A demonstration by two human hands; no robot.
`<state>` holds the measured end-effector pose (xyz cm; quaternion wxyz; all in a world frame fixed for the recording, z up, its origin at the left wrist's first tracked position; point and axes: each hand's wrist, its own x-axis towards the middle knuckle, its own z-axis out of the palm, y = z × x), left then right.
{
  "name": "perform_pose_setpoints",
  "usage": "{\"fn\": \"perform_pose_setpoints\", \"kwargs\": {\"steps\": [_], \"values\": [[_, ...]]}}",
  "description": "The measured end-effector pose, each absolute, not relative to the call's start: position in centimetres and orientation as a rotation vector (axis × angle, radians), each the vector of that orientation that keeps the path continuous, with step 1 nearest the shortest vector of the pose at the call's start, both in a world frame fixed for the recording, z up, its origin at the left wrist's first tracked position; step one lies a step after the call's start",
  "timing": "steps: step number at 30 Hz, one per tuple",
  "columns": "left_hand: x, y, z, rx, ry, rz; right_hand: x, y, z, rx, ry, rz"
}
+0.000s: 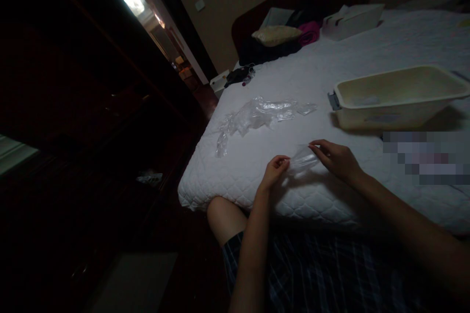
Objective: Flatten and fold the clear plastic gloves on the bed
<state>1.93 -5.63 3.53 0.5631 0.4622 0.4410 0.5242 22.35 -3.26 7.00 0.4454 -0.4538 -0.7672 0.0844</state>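
Observation:
A small clear plastic bag [304,157] is stretched between my two hands, just above the front of the bed. My left hand [274,171] pinches its left end. At the upper right end, the thumb and fingers of my right hand [337,157] are closed on the same bag. Beyond my hands, a crumpled spread of clear plastic bags [257,115] lies on the white quilted bedcover [316,203]. Whether that spread is one piece or several cannot be made out.
A cream plastic bin [389,118] with grey latches stands to the right on the bed. Farther back are a white box [354,22], a beige pillow [277,35] and a magenta rolled cloth [309,33]. A blurred patch covers something at right. Dark furniture fills the left.

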Motion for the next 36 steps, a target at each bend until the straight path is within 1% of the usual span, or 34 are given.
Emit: {"fn": "perform_pose_setpoints", "kwargs": {"steps": [3, 7, 13, 17, 22, 26, 28, 33, 36], "values": [[1.1, -6.2, 2.9, 1.077, 1.114, 1.159, 22.2, -3.5, 7.0, -1.167, -1.903, 0.272], [1.2, -6.7, 1.5, 0.941, 1.078, 1.138, 21.9, -3.9, 6.7, -1.199, -1.906, 0.338], [2.8, -7.0, 0.5, 0.871, 1.039, 1.257, 21.8, -4.1, 6.7, -1.234, -1.904, 0.368], [3.0, -7.7, 0.0, 0.819, 1.006, 1.320, 21.8, -4.3, 7.0, -1.258, -1.764, 0.470], [2.5, -8.7, 1.3, 0.616, 0.864, 1.439, 21.5, -4.1, 5.1, -1.233, -1.405, 0.746], [1.9, -9.2, 2.8, 0.547, 0.738, 1.382, 20.7, -3.9, 2.4, -1.117, -1.318, 1.099], [1.8, -9.3, 3.1, 0.541, 0.709, 1.382, 20.2, -4.1, 2.0, -1.088, -1.316, 1.208], [1.5, -9.5, 3.2, 0.573, 0.721, 1.372, 19.3, -5.5, 4.1, -1.179, -1.416, 1.267], [1.2, -9.4, 3.1, 0.575, 0.641, 1.377, 19.3, -5.9, 5.5, -1.231, -1.395, 1.258]]}}
